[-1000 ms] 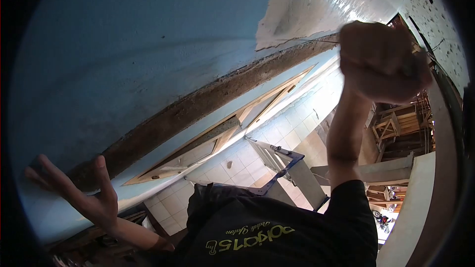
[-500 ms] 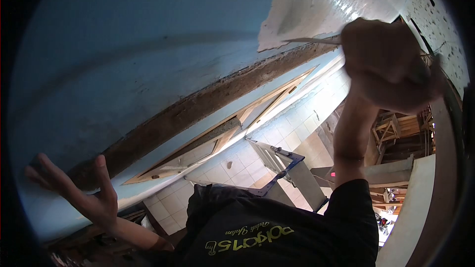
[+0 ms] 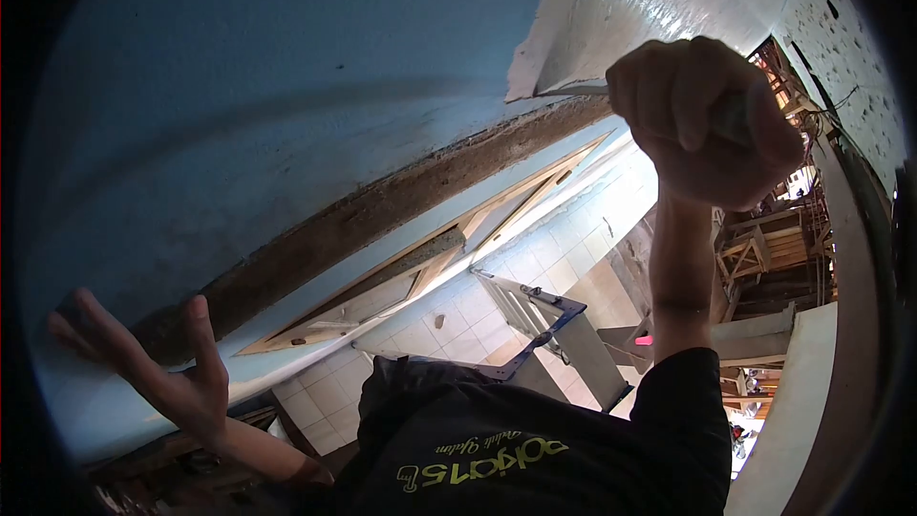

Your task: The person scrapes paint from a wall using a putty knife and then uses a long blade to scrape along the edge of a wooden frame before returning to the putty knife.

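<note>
My right hand (image 3: 707, 119) is raised at the upper right, its fingers wrapped round the handle of a flat-bladed scraper (image 3: 575, 91). The thin blade, seen nearly edge-on, lies at the lower edge of a pale, wet-looking coat (image 3: 650, 10) on the blue wall (image 3: 287, 57). Most of the handle is hidden in the fist. At the lower left my left hand (image 3: 162, 363) has its fingers spread and holds nothing. It is beside the wall and the end of a rough brown beam (image 3: 382, 205); whether the fingertips touch is unclear.
Below the beam are wooden-framed openings (image 3: 449, 248). A stepladder with blue fittings (image 3: 554, 325) stands on the tiled floor (image 3: 458, 330) below me. Timber pieces (image 3: 764, 248) lie at the right, near a speckled pale surface (image 3: 850, 48).
My right hand has moved left with the scraper, whose blade now lies slightly lower and further left along the coat's edge. My left hand has barely moved.
</note>
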Available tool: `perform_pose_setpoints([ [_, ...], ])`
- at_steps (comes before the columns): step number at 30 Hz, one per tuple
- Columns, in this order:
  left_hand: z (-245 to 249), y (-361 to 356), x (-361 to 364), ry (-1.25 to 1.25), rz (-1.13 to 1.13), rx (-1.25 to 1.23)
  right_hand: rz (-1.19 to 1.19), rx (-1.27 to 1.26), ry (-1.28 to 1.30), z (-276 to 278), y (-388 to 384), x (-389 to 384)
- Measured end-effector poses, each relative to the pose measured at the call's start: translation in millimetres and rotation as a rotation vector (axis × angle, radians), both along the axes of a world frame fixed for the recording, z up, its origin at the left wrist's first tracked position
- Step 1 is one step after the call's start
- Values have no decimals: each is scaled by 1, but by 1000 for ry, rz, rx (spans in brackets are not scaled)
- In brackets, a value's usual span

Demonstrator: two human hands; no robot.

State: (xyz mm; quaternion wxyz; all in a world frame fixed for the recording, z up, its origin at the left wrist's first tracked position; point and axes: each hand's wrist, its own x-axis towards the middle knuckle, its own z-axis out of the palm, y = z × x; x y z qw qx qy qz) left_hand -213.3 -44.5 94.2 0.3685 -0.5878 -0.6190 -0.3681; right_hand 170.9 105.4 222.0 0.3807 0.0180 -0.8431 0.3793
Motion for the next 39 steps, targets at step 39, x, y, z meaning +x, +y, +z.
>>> perform_pose_setpoints([
  [39,1,1,-2,27,-3,10,-423,251,274,-25,-3,-13],
])
